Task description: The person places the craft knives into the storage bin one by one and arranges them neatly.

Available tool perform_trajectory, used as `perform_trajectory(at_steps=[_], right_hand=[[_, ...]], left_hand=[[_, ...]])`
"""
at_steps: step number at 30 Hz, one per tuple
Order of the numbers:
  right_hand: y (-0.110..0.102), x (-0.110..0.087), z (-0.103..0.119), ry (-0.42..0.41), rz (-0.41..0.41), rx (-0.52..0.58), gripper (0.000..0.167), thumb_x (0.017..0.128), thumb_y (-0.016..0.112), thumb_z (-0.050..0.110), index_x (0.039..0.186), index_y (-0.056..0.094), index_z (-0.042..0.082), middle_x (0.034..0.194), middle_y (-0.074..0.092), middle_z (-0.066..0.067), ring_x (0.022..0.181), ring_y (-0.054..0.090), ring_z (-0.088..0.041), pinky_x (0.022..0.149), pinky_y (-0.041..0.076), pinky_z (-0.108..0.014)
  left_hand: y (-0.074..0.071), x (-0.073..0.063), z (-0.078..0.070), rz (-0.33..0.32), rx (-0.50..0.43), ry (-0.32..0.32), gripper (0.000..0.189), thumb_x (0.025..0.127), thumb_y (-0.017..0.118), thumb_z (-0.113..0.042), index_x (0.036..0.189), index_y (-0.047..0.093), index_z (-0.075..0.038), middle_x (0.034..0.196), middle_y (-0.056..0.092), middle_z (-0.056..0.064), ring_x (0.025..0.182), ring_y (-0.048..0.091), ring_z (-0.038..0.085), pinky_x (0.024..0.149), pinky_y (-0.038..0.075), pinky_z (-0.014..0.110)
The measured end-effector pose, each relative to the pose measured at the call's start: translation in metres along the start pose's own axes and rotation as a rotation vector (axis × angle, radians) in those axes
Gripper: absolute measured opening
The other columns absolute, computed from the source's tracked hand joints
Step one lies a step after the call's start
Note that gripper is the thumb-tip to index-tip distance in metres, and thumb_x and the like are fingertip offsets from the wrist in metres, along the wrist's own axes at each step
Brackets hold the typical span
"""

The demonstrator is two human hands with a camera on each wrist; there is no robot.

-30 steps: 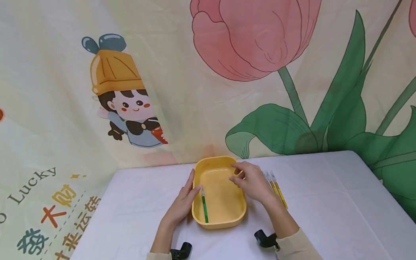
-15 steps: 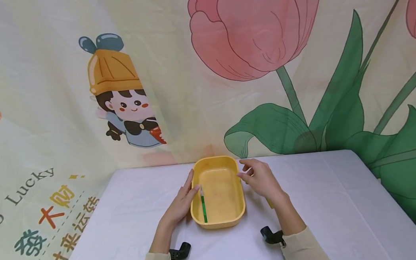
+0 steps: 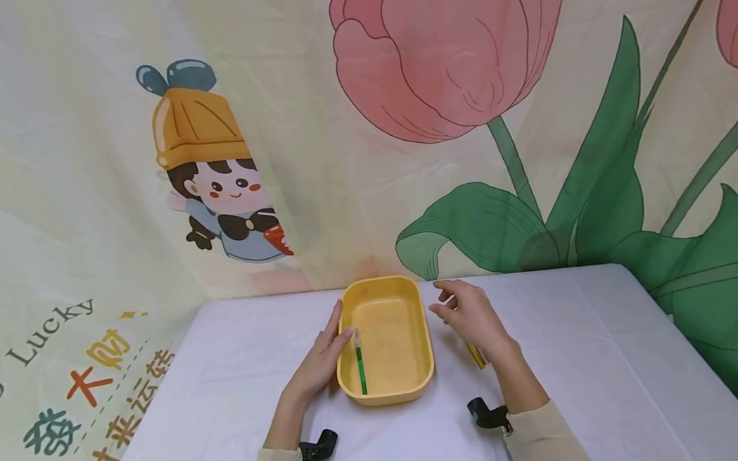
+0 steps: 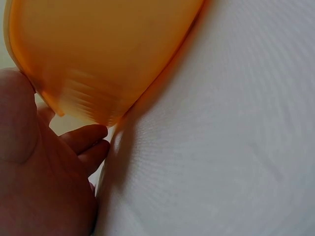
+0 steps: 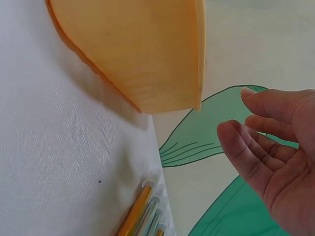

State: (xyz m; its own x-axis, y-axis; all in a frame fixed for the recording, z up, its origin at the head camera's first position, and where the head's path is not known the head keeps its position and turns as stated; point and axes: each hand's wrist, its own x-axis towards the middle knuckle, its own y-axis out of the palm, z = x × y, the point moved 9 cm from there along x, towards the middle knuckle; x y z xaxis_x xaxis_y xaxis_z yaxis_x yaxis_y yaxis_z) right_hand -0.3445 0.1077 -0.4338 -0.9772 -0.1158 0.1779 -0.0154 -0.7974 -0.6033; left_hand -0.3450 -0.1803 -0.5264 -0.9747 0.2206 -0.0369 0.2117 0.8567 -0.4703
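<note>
A yellow plastic tray [image 3: 392,349] with rounded corners lies on the table. My left hand [image 3: 320,357] grips its left side, thumb at the rim and fingers along the outer wall; the left wrist view shows this hand [image 4: 54,162] at the tray's end. Inside the tray, along its left wall, lies a slim green pen-like stick [image 3: 361,368] with a pale tip. My right hand [image 3: 472,319], relaxed and holding nothing, hovers right of the tray. Below it are several pen-like sticks [image 5: 135,209] with clear caps, some yellow; in the head view the hand mostly hides the yellow sticks [image 3: 476,356].
A white cloth covers the table [image 3: 580,358], whose back edge meets a printed curtain [image 3: 314,156] with tulips and a cartoon figure. A black wrist camera [image 3: 319,446] is worn on the left wrist, and another camera [image 3: 488,413] on the right.
My right hand has moved right, from over the tray's right rim to beside the tray, now covering most of the yellow sticks. The left hand and the green stick have stayed in place.
</note>
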Motion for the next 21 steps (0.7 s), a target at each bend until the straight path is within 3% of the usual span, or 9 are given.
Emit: perform_trajectory(at_steps=[10, 21], right_hand=[[-0.005, 0.001, -0.010, 0.038, -0.003, -0.029, 0.048, 0.097, 0.076, 0.020, 0.142, 0.063, 0.007, 0.110, 0.068, -0.008, 0.092, 0.067, -0.021, 0.069, 0.061, -0.027], [-0.006, 0.003, -0.020, 0.070, 0.009, -0.063, 0.051, 0.096, 0.077, 0.020, 0.143, 0.062, 0.006, 0.114, 0.069, -0.011, 0.092, 0.065, -0.020, 0.071, 0.062, -0.027]], left_hand=[[0.000, -0.001, -0.003, -0.003, -0.005, -0.007, 0.064, 0.111, 0.041, -0.046, 0.164, 0.005, -0.049, 0.172, 0.008, -0.024, 0.164, 0.002, 0.016, 0.130, -0.011, 0.056], [0.000, 0.000, 0.000, -0.003, -0.003, -0.028, 0.064, 0.111, 0.041, -0.047, 0.164, 0.005, -0.051, 0.172, 0.009, -0.023, 0.164, 0.000, 0.021, 0.130, -0.010, 0.057]])
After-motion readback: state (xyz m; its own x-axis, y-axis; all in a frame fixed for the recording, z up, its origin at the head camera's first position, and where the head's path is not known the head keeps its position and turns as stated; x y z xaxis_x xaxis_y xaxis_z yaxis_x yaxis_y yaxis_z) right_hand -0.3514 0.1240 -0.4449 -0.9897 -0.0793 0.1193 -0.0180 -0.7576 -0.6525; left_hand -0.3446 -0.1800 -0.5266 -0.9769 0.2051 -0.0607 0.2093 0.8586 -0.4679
